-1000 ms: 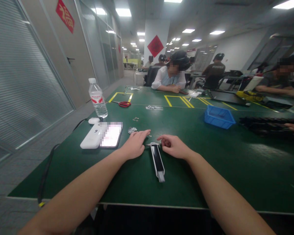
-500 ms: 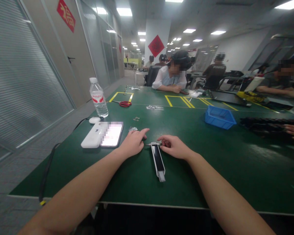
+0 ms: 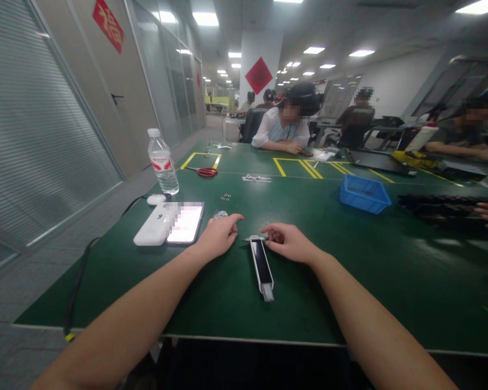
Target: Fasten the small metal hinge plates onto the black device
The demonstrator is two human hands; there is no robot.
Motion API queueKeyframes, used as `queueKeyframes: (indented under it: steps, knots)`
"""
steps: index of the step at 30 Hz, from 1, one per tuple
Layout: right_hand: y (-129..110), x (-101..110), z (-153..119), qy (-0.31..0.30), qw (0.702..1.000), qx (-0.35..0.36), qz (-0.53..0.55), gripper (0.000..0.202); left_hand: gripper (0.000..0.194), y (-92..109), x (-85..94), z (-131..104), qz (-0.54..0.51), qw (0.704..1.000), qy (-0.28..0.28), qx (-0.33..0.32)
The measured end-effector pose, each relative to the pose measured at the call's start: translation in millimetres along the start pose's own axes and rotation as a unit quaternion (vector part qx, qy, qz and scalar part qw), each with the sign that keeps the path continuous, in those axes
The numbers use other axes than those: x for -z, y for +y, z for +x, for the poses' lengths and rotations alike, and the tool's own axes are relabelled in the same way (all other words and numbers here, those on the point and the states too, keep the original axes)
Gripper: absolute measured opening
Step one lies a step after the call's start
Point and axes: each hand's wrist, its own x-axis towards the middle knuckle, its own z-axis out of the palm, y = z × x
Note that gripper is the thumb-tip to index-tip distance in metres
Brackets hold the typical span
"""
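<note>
On the green table lies a slim white device with a black face [image 3: 261, 265] and a grey end piece toward me. A thin metal rod [image 3: 250, 239] crosses its far end. My right hand [image 3: 287, 242] has its fingers curled at the rod's right side and appears to pinch it; the fingers hide that end. Left of the rod and apart from it, my left hand [image 3: 218, 235] rests with the index finger stretched out and nothing visible in it. Just beyond that hand is a small clear packet [image 3: 220, 214], partly covered. Several tiny metal rings [image 3: 226, 196] lie farther off.
At left are a lit phone [image 3: 186, 223], a white box-like block [image 3: 150, 225] and a water bottle [image 3: 163, 162]. Red-handled scissors [image 3: 207, 172] and pale strips [image 3: 256, 177] lie beyond. A blue bin [image 3: 364, 194] stands right. Another person [image 3: 282, 124] sits opposite.
My left hand has shifted slightly left, away from the rod, and its index finger has dropped. My right hand and the white device stay nearly where they were.
</note>
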Motion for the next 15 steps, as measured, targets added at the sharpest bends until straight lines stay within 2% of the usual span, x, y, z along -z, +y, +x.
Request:
queueKeyframes:
  steps: [6,11,15]
  knots:
    - [-1,4,-2,0.016,1.000,0.024,0.007,0.026,0.041,-1,-2.7,-1,-0.038,0.998,0.027,-0.032]
    - [-3,5,-2,0.073,0.994,0.081,-0.005,0.021,0.040,7,-3.4,-2,-0.158,0.981,0.100,-0.043]
    - [-6,2,-1,0.100,0.987,0.120,-0.023,0.016,0.036,18,-4.5,-4,-0.251,0.959,0.121,-0.052]
